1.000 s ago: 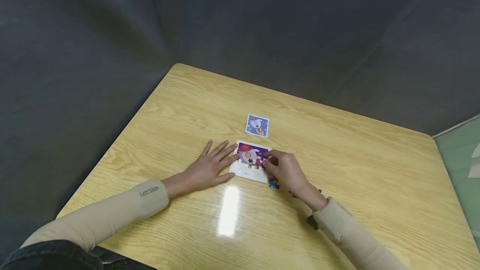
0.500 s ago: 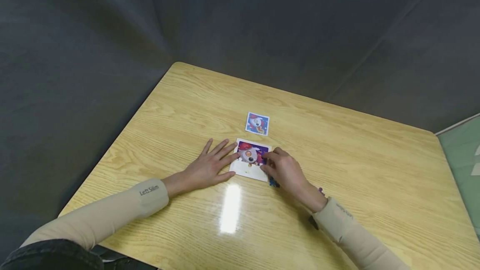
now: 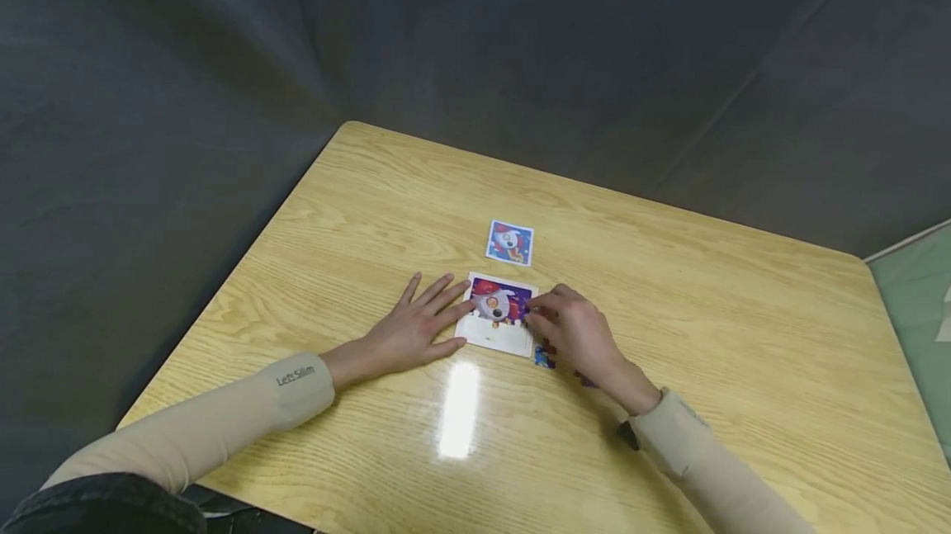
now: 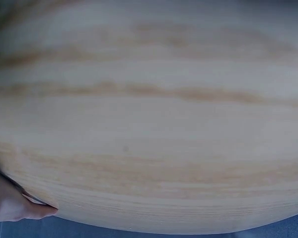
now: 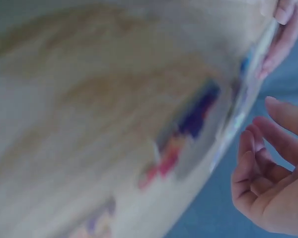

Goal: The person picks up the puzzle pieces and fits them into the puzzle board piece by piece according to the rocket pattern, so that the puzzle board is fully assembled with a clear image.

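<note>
A small jigsaw puzzle in a white tray (image 3: 494, 336) shows a rocket picture in its upper part, with the lower part bare white. My left hand (image 3: 409, 334) lies flat with spread fingers, index finger and thumb over the tray's left side. At the tray's right edge, my right hand (image 3: 583, 336) pinches with thumb and index finger at a dark purple puzzle piece (image 3: 527, 312), mostly covered by the fingertips. In the right wrist view this hand (image 5: 273, 183) has curled fingers. Loose pieces (image 3: 545, 355) lie just below it.
A square rocket picture card (image 3: 510, 243) lies beyond the tray. More loose pieces (image 3: 584, 380) are partly hidden under the right forearm. A dark object (image 3: 627, 435) sits below the right cuff. The wooden table (image 3: 357, 229) meets dark cloth behind.
My right hand has shifted slightly right, and its fingertips now sit at the tray's right edge instead of over the picture. My left hand stays in place.
</note>
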`<state>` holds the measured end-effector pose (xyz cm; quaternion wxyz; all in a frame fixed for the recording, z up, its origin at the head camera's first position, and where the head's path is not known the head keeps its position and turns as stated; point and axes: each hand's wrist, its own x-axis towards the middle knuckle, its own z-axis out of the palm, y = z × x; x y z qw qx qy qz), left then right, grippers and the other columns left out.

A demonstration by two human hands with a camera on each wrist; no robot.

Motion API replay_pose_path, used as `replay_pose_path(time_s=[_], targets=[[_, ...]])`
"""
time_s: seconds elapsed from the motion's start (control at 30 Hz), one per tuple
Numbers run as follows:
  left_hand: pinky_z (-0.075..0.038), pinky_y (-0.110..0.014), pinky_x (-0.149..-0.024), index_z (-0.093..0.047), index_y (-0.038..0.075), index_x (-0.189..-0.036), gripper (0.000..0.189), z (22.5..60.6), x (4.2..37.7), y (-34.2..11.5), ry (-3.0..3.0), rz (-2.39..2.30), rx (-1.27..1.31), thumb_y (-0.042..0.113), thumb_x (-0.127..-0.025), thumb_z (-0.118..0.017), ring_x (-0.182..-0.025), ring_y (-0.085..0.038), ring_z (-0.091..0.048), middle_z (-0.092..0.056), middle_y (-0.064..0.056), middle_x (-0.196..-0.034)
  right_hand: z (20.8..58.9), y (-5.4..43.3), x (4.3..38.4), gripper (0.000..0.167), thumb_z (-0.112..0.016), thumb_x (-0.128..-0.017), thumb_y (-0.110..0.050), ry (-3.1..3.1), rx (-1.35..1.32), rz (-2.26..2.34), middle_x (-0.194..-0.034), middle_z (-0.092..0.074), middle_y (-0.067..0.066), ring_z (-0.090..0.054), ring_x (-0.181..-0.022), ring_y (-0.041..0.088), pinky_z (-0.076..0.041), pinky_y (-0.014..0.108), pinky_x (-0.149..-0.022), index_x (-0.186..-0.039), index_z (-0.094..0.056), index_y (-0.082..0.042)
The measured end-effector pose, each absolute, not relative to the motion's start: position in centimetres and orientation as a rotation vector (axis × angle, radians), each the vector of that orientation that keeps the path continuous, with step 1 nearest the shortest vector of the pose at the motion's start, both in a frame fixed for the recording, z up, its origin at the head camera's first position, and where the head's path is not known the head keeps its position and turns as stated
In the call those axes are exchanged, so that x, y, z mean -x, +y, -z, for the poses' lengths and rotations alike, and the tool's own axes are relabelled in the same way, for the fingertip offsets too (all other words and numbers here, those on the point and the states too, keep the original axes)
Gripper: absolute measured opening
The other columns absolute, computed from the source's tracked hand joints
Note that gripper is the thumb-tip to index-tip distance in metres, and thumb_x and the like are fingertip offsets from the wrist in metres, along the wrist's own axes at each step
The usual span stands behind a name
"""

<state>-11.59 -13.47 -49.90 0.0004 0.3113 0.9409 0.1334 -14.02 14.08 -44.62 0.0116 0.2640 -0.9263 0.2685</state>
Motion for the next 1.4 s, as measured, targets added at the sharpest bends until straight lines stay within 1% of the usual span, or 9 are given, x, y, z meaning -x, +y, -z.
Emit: replay_pose_path(time_s=[0.13, 0.33, 0.5, 0.7, 0.9, 1.0, 1.2, 1.3, 1.4], targets=[[0.0, -0.058, -0.115, -0.034, 0.024, -0.151, 0.059, 49.8, 11.6, -13.4, 2.951, -0.415, -0.976, 0.051, -0.099, -0.041, -0.147, -0.025, -0.009, -0.021, -0.002, -0.159, 43.8, 15.3, 12.9, 0.019, -0.077, -0.082, -0.013, -2.887, -0.798, -0.821, -0.088, -0.065, 0.004, -0.059, -0.076, 0.016, -0.052, 0.029, -0.059, -0.098, -0.074, -0.004], [-0.002, -0.059, -0.115, -0.035, 0.024, -0.15, 0.059, 49.6, 11.7, -13.5, 2.967, -0.409, -0.988, 0.051, -0.099, -0.041, -0.147, -0.026, -0.011, -0.022, -0.003, -0.159, 44.0, 16.4, 10.4, 0.036, -0.083, -0.076, -0.022, -2.977, -0.868, -0.667, -0.092, -0.064, 0.005, -0.052, -0.077, 0.014, -0.046, 0.026, -0.06, -0.104, -0.072, -0.002], [-0.001, -0.058, -0.115, -0.034, 0.024, -0.151, 0.059, 49.6, 11.7, -13.7, 2.97, -0.392, -0.966, 0.051, -0.099, -0.041, -0.147, -0.026, -0.011, -0.022, -0.003, -0.159, 44.6, 16.6, 9.7, 0.046, -0.084, -0.074, -0.025, -2.983, -0.844, -0.619, -0.096, -0.062, 0.006, -0.047, -0.075, 0.014, -0.041, 0.026, -0.061, -0.11, -0.069, 0.0], [-0.003, -0.059, -0.115, -0.035, 0.024, -0.15, 0.059, 49.8, 11.6, -13.7, 2.976, -0.386, -0.968, 0.052, -0.099, -0.041, -0.147, -0.026, -0.012, -0.023, -0.003, -0.159, 45.5, 16.6, 9.9, 0.041, -0.084, -0.074, -0.019, -2.916, -0.863, -0.717, -0.09, -0.06, 0.004, -0.044, -0.072, 0.012, -0.04, 0.024, -0.058, -0.108, -0.07, -0.001], [-0.003, -0.059, -0.115, -0.036, 0.023, -0.15, 0.058, 49.7, 11.6, -13.5, 2.979, -0.402, -0.977, 0.051, -0.099, -0.041, -0.147, -0.027, -0.013, -0.024, -0.004, -0.158, 46.0, 16.7, 10.8, 0.034, -0.083, -0.075, -0.012, -2.923, -0.867, -0.887, -0.089, -0.058, 0.003, -0.046, -0.077, 0.013, -0.044, 0.026, -0.064, -0.104, -0.068, -0.002], [-0.003, -0.059, -0.115, -0.036, 0.022, -0.15, 0.059, 49.8, 11.5, -13.5, 2.98, -0.398, -0.978, 0.051, -0.099, -0.042, -0.147, -0.027, -0.014, -0.024, -0.004, -0.158, 46.1, 16.6, 11.1, 0.034, -0.085, -0.073, -0.014, -2.924, -0.887, -0.884, -0.089, -0.059, 0.002, -0.047, -0.078, 0.012, -0.044, 0.026, -0.064, -0.1, -0.067, -0.002], [-0.003, -0.057, -0.116, -0.034, 0.017, -0.151, 0.063, 49.9, 11.5, -13.3, 2.985, -0.411, -0.98, 0.051, -0.098, -0.044, -0.147, -0.026, -0.014, -0.024, -0.004, -0.158, 46.0, 16.0, 10.9, 0.034, -0.087, -0.069, -0.025, -2.811, -1.021, -0.599, -0.081, -0.061, 0.0, -0.048, -0.073, 0.012, -0.045, 0.027, -0.061, -0.09, -0.069, -0.005], [-0.001, -0.056, -0.116, -0.033, 0.016, -0.151, 0.065, 49.9, 11.5, -13.3, 2.981, -0.409, -0.971, 0.052, -0.098, -0.043, -0.147, -0.025, -0.013, -0.023, -0.004, -0.159, 46.0, 15.9, 10.7, 0.033, -0.086, -0.069, -0.022, -2.825, -0.989, -0.588, -0.081, -0.061, 0.0, -0.05, -0.072, 0.012, -0.046, 0.027, -0.061, -0.091, -0.069, -0.004], [-0.001, -0.056, -0.116, -0.033, 0.015, -0.151, 0.066, 50.0, 11.5, -13.4, 2.979, -0.403, -0.96, 0.052, -0.098, -0.043, -0.147, -0.025, -0.013, -0.022, -0.004, -0.159, 46.0, 16.1, 10.6, 0.037, -0.085, -0.072, -0.02, -2.88, -0.915, -0.648, -0.084, -0.062, 0.001, -0.052, -0.075, 0.013, -0.049, 0.027, -0.063, -0.099, -0.07, -0.001]])
